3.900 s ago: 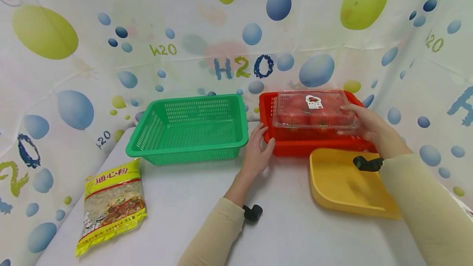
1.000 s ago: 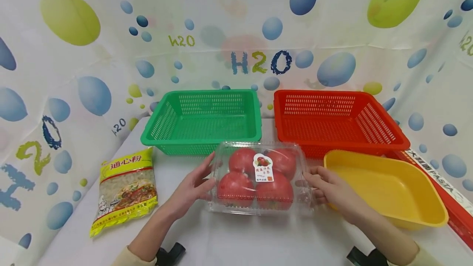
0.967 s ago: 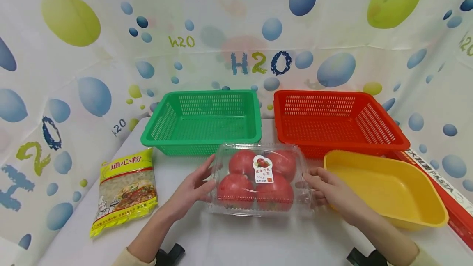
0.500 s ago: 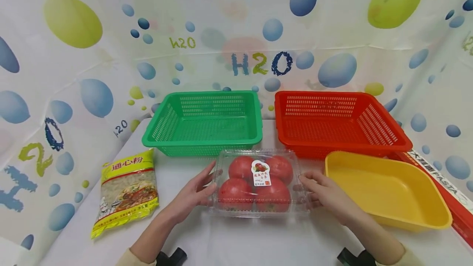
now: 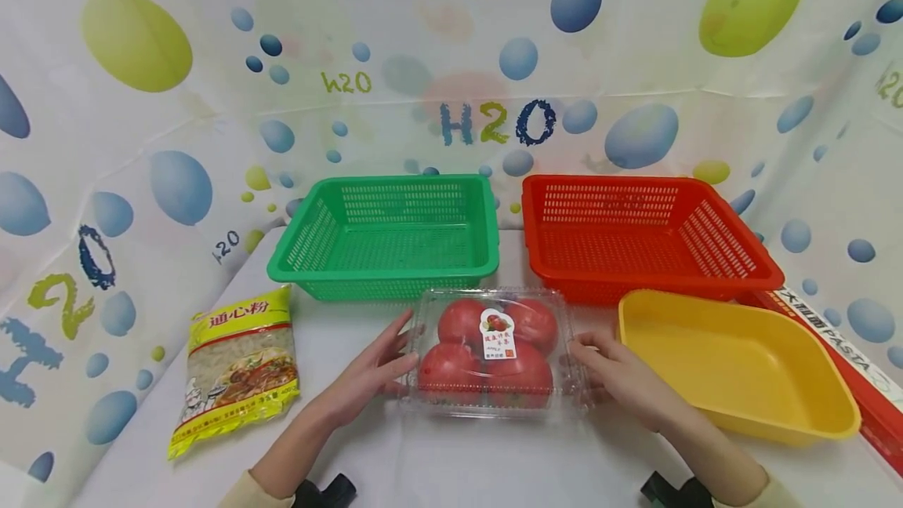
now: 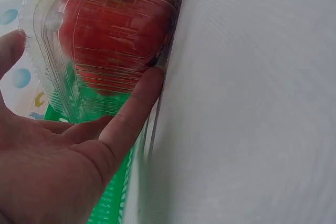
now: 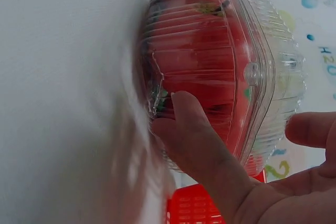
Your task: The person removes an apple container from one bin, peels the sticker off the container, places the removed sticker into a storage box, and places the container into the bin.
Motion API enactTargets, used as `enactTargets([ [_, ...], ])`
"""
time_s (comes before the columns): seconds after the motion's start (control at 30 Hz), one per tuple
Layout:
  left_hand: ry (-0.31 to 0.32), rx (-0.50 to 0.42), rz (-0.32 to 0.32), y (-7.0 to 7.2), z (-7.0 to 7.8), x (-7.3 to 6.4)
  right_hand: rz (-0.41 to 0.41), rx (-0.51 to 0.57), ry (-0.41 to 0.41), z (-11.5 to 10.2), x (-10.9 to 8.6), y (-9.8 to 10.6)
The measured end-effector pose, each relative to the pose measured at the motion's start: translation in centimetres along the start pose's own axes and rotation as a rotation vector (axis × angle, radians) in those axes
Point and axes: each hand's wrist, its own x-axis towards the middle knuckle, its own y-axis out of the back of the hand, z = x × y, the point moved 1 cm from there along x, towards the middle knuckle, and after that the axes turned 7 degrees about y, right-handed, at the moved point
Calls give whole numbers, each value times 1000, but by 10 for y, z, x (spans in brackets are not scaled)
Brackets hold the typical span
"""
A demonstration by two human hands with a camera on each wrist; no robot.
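Observation:
A clear plastic clamshell box of red apples (image 5: 487, 371) with a white label sits on the table in front of the baskets. My left hand (image 5: 370, 371) is at its left side; in the left wrist view one extended finger (image 6: 137, 100) touches the box's lower edge, with the thumb spread apart near the lid. On the other side is my right hand (image 5: 621, 379). In the right wrist view its fingertips (image 7: 184, 111) touch the lower side of the box, while the thumb (image 7: 310, 129) stands out near the lid. Neither hand is wrapped round the box.
Behind the box stand a green basket (image 5: 395, 281) and a red basket (image 5: 635, 253). A yellow basin (image 5: 741, 359) lies right of my right hand, beside a long red pasta box (image 5: 839, 335). At the left lies a yellow bag of macaroni (image 5: 240, 367).
The apple box was first in the red basket under my right hand; it came out to the table front between both hands. Over the last second it moved slightly down and toward me.

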Motion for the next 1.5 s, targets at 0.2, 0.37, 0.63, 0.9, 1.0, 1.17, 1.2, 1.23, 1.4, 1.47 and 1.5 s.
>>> enactTargets([
  [0.2,17,16,32,0,-1,1,-18,2,-2,-1,1,-1],
  [0.37,-37,58,97,2,-3,4,-28,-50,56,-3,2,2],
  [0.63,-171,61,289,7,0,24,-19,-229,169,-20,5,14],
  [0.9,-203,69,312,4,0,43,76,-443,289,-62,14,12],
  [1.0,-193,75,345,2,0,46,63,-455,321,-75,23,8],
  [1.17,-192,65,358,-1,-1,50,-48,-396,324,-85,41,-1],
  [1.2,-192,64,353,-1,-1,51,-77,-377,325,-85,44,-3],
  [1.23,-189,63,349,-1,-2,52,-106,-355,323,-86,47,-5],
  [1.4,-178,52,343,-2,-2,54,-217,-274,310,-87,58,-14],
  [1.47,-179,42,344,-2,-2,54,-231,-267,312,-86,60,-16],
  [1.5,-180,38,343,-1,-2,54,-233,-265,316,-86,62,-16],
])
